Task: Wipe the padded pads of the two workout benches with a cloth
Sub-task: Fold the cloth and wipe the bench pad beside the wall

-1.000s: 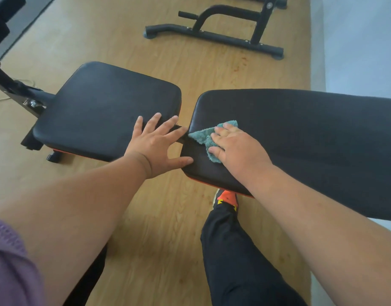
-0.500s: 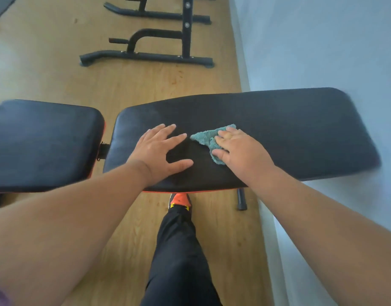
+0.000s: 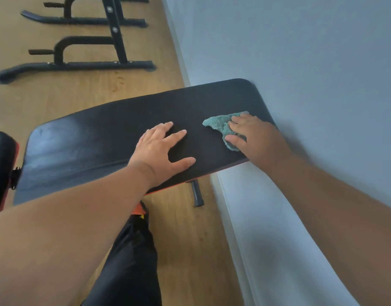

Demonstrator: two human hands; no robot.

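1. Wood floor [image 3: 84, 96] and a pale wall [image 3: 300, 62] frame the long pad [image 3: 115, 138].
2. Right hand [image 3: 254, 133] presses the cloth [image 3: 221, 125] flat on the pad's wall end, fingers straight.
3. Left hand [image 3: 161, 149] rests splayed mid-pad, holding nothing.
4. Judging by position, this pad is nearly covered; the seat pad [image 3: 0, 168] and second bench can't be judged.
5. No containers visible.

A gym: padded bench [image 3: 115, 138], black floor frames [image 3: 75, 65].

We see 2 black frames [image 3: 75, 65] on the wood floor [image 3: 57, 96], beside a pale wall [image 3: 300, 51].
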